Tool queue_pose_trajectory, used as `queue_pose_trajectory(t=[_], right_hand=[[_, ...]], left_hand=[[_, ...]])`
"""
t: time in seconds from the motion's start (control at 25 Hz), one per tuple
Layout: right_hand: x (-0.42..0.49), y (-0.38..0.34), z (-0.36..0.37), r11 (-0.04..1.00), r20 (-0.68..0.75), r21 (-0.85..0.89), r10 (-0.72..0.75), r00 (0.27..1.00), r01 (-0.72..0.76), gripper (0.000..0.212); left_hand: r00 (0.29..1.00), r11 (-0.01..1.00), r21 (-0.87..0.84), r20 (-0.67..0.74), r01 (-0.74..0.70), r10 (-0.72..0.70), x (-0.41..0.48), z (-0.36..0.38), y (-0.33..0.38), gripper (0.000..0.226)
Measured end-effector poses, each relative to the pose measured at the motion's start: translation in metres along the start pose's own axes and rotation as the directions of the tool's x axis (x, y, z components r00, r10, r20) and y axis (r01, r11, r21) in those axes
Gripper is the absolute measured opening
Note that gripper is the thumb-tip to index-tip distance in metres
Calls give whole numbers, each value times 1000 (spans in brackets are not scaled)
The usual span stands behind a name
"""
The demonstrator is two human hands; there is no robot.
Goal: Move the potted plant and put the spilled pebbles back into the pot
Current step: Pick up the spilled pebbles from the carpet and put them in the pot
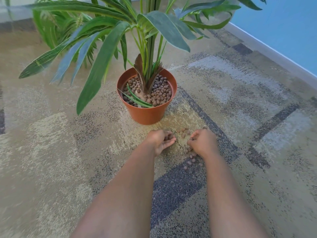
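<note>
An orange-brown plastic pot (147, 114) stands upright on the carpet, holding a tall green plant (149, 48) and a layer of brown pebbles (159, 93). Spilled pebbles (190, 160) lie scattered on the carpet just in front of the pot. My left hand (159, 140) is cupped palm-up with several pebbles resting in it. My right hand (203, 142) is curled, knuckles up, on the carpet beside it, fingers pinched over pebbles. More loose pebbles (184, 132) lie between the hands and the pot.
Patterned beige, grey and dark carpet (68, 152) covers the floor. A blue wall with a pale baseboard (274, 48) runs along the right. A second leafy plant (54, 26) stands at the back left. Long leaves overhang the pot's left side.
</note>
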State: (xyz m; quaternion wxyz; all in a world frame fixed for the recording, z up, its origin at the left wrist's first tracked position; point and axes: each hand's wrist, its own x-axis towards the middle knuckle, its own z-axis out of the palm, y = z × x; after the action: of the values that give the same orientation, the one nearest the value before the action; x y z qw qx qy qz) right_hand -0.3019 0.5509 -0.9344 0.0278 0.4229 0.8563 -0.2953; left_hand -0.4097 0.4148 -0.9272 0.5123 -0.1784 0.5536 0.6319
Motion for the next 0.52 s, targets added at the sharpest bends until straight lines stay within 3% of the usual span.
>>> queue_pose_trajectory(t=[0.12,0.24,0.52], right_hand=[[-6,-10,2,984,38,138,-117,992,111,15],[-12,-23,8,946,131,251,-245,961,207,22],[-7,-35,13,935,124,294,-245,962,200,27]], left_hand=[[1000,999,53,14,-9,8,-1,5,1,17],[999,994,107,10,-35,34,0,12,1,15],[999,993,110,1,-41,41,-6,10,4,20]])
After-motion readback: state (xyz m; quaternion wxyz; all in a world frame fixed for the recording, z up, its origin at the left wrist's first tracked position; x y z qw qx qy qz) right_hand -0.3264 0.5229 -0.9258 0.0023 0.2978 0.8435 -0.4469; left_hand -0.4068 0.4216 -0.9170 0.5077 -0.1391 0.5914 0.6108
